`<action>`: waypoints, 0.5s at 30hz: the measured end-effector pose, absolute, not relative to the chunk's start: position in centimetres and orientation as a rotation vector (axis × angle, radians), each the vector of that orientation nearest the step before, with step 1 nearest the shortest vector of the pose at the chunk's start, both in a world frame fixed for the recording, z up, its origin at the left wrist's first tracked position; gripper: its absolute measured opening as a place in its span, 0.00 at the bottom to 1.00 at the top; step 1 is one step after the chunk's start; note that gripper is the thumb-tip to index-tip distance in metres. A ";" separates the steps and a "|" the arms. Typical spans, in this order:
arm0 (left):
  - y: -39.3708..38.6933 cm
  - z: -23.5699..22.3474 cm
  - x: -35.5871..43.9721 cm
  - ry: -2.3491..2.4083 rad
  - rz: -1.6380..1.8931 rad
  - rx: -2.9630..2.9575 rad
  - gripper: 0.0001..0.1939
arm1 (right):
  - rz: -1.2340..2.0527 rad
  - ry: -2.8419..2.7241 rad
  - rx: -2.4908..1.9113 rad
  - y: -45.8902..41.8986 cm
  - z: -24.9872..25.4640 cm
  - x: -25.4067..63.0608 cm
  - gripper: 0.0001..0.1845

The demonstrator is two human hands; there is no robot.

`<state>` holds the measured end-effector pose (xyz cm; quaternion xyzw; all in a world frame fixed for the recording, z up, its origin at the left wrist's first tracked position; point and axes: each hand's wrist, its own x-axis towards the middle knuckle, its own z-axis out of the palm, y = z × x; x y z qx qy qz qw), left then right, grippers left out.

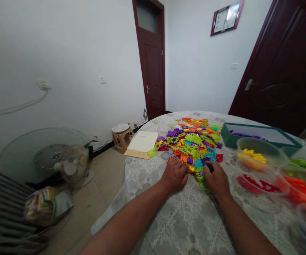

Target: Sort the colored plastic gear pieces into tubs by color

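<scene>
A heap of colourful plastic gear building pieces (194, 139) lies on the table, in green, purple, orange, yellow, blue and red. At its near left edge rests my left hand (174, 176), fingers curled down among the pieces; whatever they hold is hidden. My right hand (218, 180) is at the near right edge, thumb and forefinger closed on a small black piece (209, 167). Between the hands lie a blue and green piece with a white grid (200, 173) and a lime green piece (204, 187).
Clear plastic tubs hold yellow pieces (252, 156), red pieces (260, 184) and orange pieces (303, 189) on the right. Behind them stands a green box (228, 136) with purple pieces. A paper pad (143, 141) and wooden ruler (137, 154) lie left, near the tablecloth's edge.
</scene>
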<state>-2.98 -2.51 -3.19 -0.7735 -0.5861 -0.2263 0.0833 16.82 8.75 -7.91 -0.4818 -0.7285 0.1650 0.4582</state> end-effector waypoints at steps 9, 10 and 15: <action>-2.2 -3.7 -3.2 -1.750 -0.666 -2.303 0.14 | 0.279 -1.827 -1.116 9.4 -9.0 16.1 0.16; -2.2 -3.7 -3.3 -1.747 -0.665 -2.304 0.14 | 0.258 -1.836 -1.111 9.4 -9.1 16.0 0.16; -2.1 -3.8 -3.5 -1.737 -0.672 -2.316 0.14 | 0.164 -1.904 -1.093 9.0 -9.1 15.8 0.16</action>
